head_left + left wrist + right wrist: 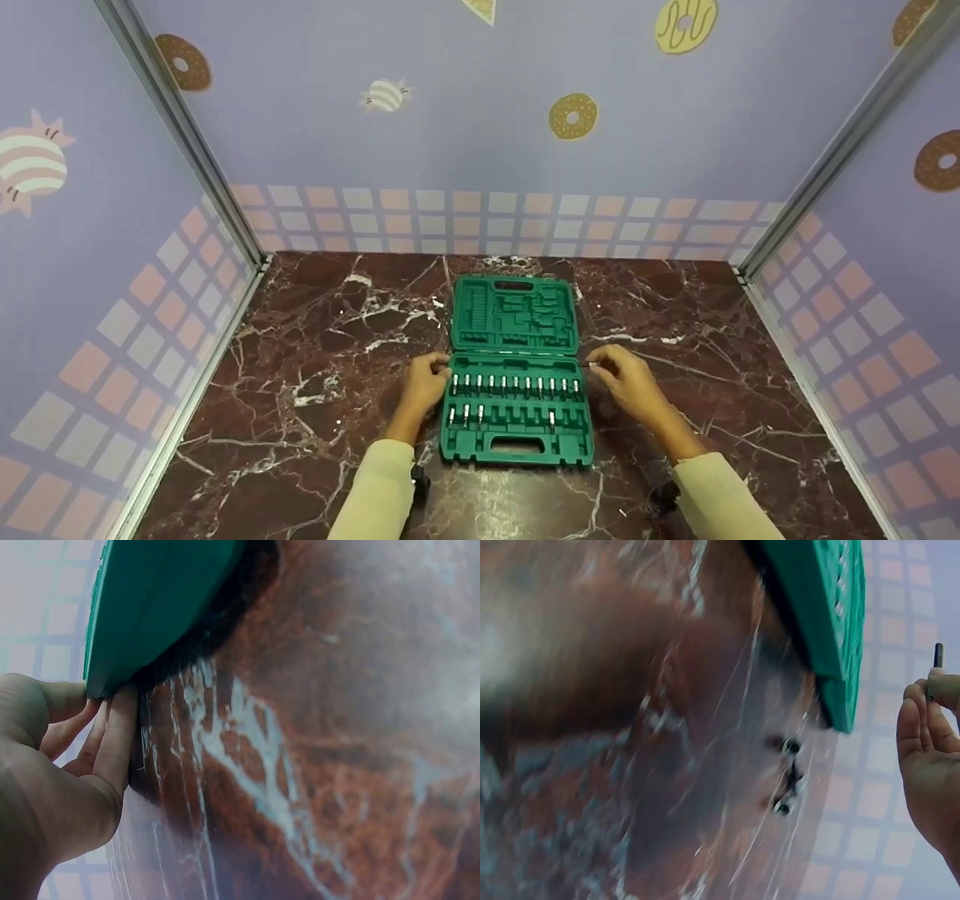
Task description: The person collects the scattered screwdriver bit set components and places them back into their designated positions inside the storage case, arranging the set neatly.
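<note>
A green bit-and-socket case (469,444) lies unfolded on the table, its moulded lid (517,311) tilted away at the back. Several metal pieces (515,385) fill one row of the tray, with a few more (466,415) in the row in front. My left hand (425,381) holds the case's left edge near the hinge; the left wrist view shows its thumb and fingers at the green edge. Just off the right side, my right hand (628,379) pinches a small dark bit (938,655) between thumb and fingers, with its end pointing up in the right wrist view.
Two small round metal pieces (790,747) with something dark between them lie on the table beside the case in the right wrist view. Dark red marble (337,330) surrounds the case. Patterned purple panels (465,150) with metal corner posts (180,135) enclose the table.
</note>
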Available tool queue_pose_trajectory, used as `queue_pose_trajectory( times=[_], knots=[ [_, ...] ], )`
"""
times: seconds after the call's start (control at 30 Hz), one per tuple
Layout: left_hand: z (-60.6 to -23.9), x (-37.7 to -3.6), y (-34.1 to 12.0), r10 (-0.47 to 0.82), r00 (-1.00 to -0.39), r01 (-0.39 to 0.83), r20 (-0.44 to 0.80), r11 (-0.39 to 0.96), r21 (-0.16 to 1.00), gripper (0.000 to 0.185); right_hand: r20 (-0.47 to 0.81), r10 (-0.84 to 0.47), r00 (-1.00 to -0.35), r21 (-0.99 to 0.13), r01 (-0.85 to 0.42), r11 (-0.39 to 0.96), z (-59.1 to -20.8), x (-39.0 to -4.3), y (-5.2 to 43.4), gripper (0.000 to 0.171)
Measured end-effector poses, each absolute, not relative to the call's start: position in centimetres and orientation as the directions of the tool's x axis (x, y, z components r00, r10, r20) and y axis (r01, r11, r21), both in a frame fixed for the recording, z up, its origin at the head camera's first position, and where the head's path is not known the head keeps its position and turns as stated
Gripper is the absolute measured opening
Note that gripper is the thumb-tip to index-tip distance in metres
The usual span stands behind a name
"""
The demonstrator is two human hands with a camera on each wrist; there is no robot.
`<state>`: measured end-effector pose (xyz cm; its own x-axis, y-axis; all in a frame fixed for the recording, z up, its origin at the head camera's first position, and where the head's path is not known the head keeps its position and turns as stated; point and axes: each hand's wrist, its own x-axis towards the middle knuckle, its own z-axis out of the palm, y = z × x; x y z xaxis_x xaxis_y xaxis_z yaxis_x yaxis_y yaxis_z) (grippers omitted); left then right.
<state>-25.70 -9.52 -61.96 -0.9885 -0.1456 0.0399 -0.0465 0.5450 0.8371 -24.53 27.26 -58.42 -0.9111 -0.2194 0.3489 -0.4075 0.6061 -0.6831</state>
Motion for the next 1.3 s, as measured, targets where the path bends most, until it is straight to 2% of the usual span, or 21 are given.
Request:
queue_pose_trajectory(
  times=[0.23, 0.57, 0.83, 1.3],
  knots=[
    [-61.9, -25.5, -9.6, -0.137, -0.99, -0.049, 0.027, 0.528, 0.848, 0.019, 0.339, -0.332, -0.88, -0.691, -0.473, 0.546, -57.6, -23.9, 24.7, 0.014],
    [-62.0, -25.7, -9.5, -0.144, -0.989, -0.037, 0.046, 0.526, 0.85, 0.019, 0.246, -0.448, -0.86, -0.727, -0.469, 0.501, -57.0, -23.2, 21.4, 0.014],
    [-61.9, -25.6, -9.5, -0.152, -0.987, -0.034, 0.058, 0.538, 0.842, 0.018, 0.175, -0.551, -0.816, -0.752, -0.472, 0.46, -57.1, -22.8, 18.9, 0.015],
    [-61.8, -25.5, -9.4, -0.151, -0.988, -0.068, 0.02, 0.551, 0.832, 0.019, 0.075, -0.624, -0.778, -0.725, -0.472, 0.501, -57.9, -22.9, 15.7, 0.009]
  ],
)
